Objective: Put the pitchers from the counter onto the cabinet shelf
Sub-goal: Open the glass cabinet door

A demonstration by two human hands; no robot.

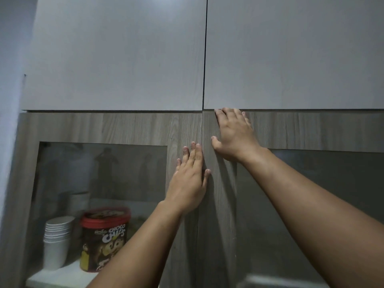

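Observation:
Both wood-framed glass cabinet doors are closed in front of me. My left hand (190, 179) lies flat with straight fingers on the inner edge of the left door (135, 127), beside the centre seam. My right hand (233, 134) presses flat on the top inner corner of the right door (311, 129), its fingertips reaching the door's top edge. Neither hand holds anything. No pitcher and no counter are in view. The shelf (62, 275) behind the left glass is white.
Behind the left glass stand a stack of white paper cups (57, 242) and a red-lidded Choco Chips tub (104, 235). Two plain grey upper cabinet doors (124, 55) are closed above. A wall runs along the far left.

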